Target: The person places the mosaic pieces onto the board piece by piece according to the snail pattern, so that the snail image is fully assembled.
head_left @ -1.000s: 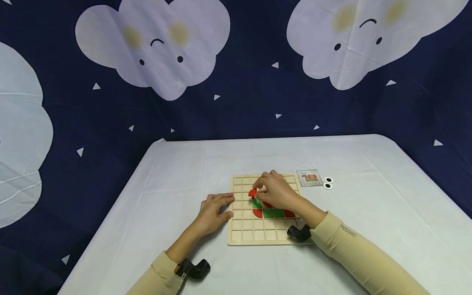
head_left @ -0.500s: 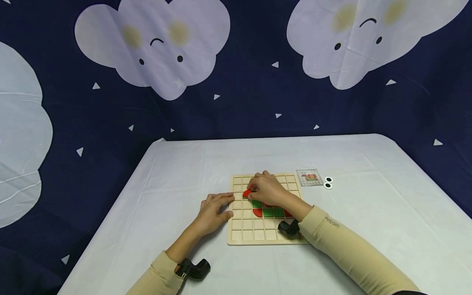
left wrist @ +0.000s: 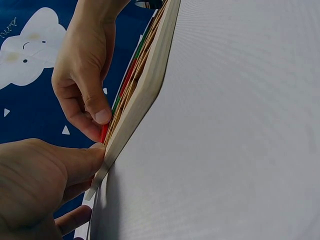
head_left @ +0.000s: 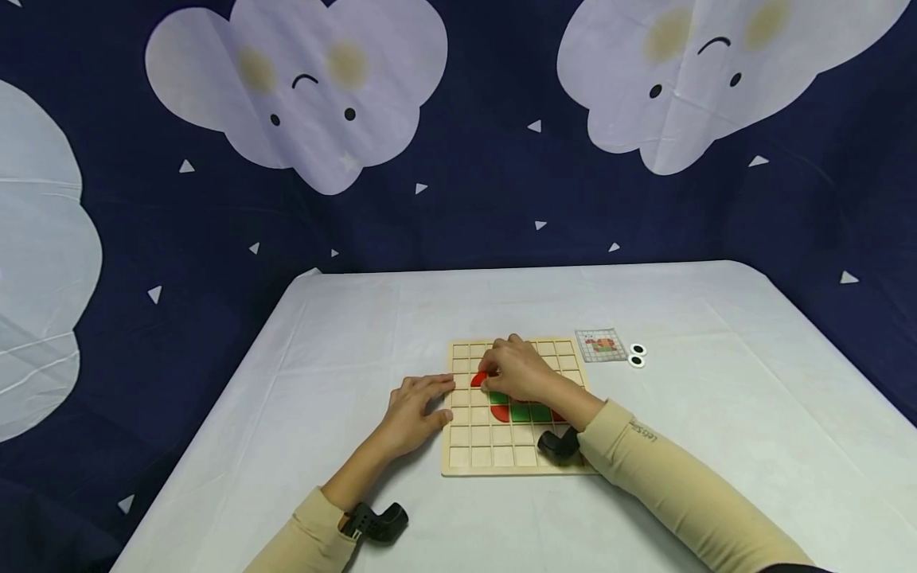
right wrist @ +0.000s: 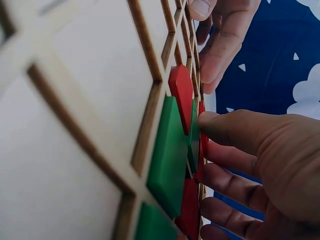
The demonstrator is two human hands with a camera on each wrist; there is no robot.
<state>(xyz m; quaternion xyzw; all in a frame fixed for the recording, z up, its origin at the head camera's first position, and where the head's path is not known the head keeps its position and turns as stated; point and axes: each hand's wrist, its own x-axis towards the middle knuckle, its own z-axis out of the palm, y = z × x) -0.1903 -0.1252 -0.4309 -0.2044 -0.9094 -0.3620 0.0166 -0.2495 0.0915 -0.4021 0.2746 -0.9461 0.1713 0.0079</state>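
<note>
A wooden grid board (head_left: 481,458) lies on the white table. My right hand (head_left: 523,370) is over its upper left part, thumb and fingers pinching a red quarter-round tile (head_left: 478,380) low at a grid cell; part of the tile is hidden by the fingers. Fairly straight fingers of my left hand (head_left: 415,414) touch the board's left edge, with the thumb also against it. Green square tiles (head_left: 531,413) and a red rounded tile (head_left: 501,414) sit in the grid below my right hand. The right wrist view shows a green tile (right wrist: 169,155) close up among red ones.
A pattern card (head_left: 602,345) with a small red and green picture lies beyond the board's upper right corner. Beside it are two white round pieces with black centres (head_left: 637,356). A dark blue cloth with clouds (head_left: 473,223) hangs behind the table.
My right hand has moved left with the red quarter-round tile and lowered it to a cell near the board's left side. The left hand has stayed at the edge.
</note>
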